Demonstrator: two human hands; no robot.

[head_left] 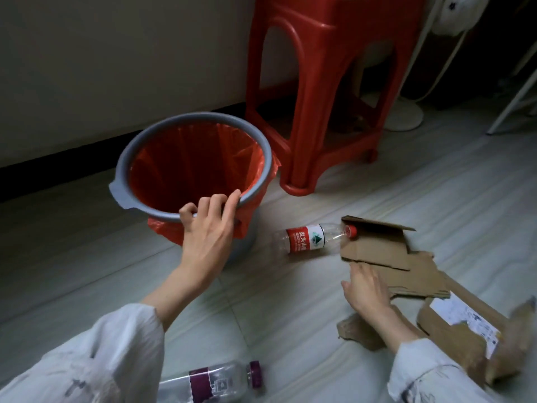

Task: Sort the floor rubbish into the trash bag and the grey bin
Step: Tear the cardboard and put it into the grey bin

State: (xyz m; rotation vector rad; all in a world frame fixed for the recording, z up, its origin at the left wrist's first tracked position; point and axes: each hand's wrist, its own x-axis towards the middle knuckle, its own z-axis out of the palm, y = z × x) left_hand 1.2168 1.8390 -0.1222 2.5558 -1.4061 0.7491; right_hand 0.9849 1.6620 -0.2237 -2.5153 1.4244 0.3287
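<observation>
A grey bin (125,158) lined with a red trash bag (186,158) stands on the floor at centre left. My left hand (207,231) grips its near rim, fingers curled over the edge. A clear bottle with a red label and red cap (312,238) lies on its side to the right of the bin. Its cap touches a torn flat cardboard piece (386,257). My right hand (367,286) rests flat with fingers spread on that cardboard's near edge. A clear bottle with a purple label and cap (215,382) lies by my left sleeve.
A red plastic stool (316,91) stands right behind the bin. More torn cardboard, one piece with a white label (465,327), lies at the lower right. A white fan base (404,114) and metal legs stand at the back right. The wall runs along the left.
</observation>
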